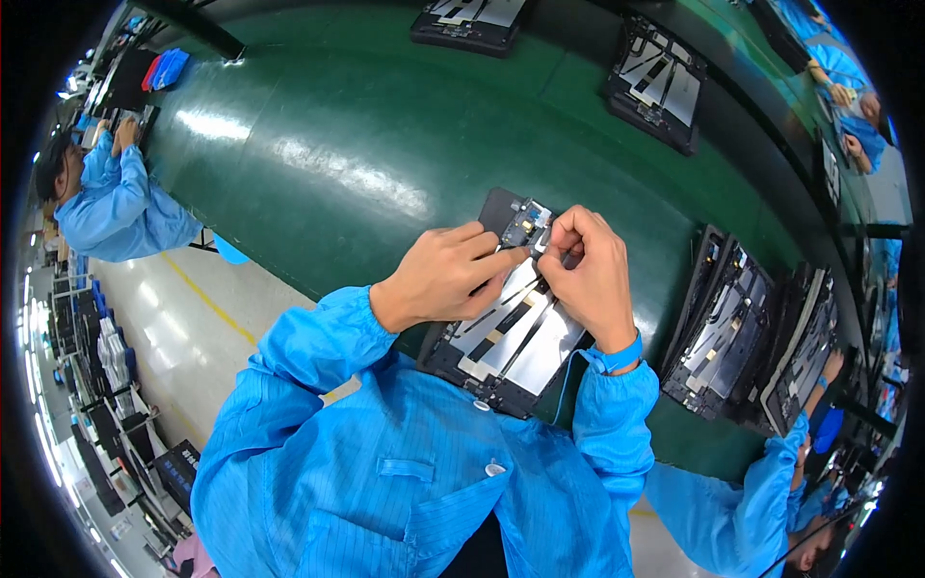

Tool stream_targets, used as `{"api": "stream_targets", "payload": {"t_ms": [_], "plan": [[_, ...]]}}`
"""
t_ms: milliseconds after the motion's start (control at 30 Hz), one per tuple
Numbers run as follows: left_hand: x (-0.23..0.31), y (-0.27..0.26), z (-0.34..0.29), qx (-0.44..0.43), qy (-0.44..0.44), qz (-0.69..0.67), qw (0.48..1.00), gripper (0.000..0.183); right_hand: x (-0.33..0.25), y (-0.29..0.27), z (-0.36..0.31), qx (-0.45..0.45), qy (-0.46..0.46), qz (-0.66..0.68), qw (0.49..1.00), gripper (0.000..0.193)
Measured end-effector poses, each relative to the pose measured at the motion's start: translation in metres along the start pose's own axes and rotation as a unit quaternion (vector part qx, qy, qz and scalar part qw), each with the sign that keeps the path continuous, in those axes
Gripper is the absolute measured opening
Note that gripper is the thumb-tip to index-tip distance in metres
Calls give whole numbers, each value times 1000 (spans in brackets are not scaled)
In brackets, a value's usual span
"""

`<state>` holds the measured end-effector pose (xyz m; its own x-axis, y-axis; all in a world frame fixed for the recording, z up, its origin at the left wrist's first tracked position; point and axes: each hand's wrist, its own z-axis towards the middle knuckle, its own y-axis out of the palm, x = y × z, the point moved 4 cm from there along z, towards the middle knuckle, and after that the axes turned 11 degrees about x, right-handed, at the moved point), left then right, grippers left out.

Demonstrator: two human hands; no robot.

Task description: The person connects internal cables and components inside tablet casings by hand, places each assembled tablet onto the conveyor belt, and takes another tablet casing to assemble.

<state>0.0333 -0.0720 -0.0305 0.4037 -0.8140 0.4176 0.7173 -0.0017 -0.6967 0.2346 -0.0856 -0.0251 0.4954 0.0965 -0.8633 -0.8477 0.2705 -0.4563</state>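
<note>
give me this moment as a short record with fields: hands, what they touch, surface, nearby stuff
left hand: left hand rests on the open tablet chassis, index finger pointing at its upper end
right hand: right hand, fingers pinched on a small white part at the chassis top
wrist: blue wrist strap on the right wrist
surface: green conveyor belt
nearby: stacked chassis to the right; two more chassis farther up the belt
others: co-worker's sleeve at left

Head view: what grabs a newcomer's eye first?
Centre frame, the left hand and right hand meet over an opened tablet chassis at the near edge of a glossy green bench. Similar open units are stacked at right, and two more lie at the far edge.
</note>
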Motion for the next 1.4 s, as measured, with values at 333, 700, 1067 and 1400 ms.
{"api": "stream_targets", "payload": {"t_ms": [333,700,1067,1400], "plan": [[-4,1,-8,-6,-1,-33,999,44,4,1,6,-88,56,-8,995,19],[-4,0,-17,31,-15,-35,999,42,1,-5,3,-168,57,16,984,25],[1,-3,-17,67,-34,-25,997,39,4,-9,0,-173,71,40,982,27],[0,-3,-13,58,-33,0,998,37,2,-8,0,-168,26,38,985,26]]}}
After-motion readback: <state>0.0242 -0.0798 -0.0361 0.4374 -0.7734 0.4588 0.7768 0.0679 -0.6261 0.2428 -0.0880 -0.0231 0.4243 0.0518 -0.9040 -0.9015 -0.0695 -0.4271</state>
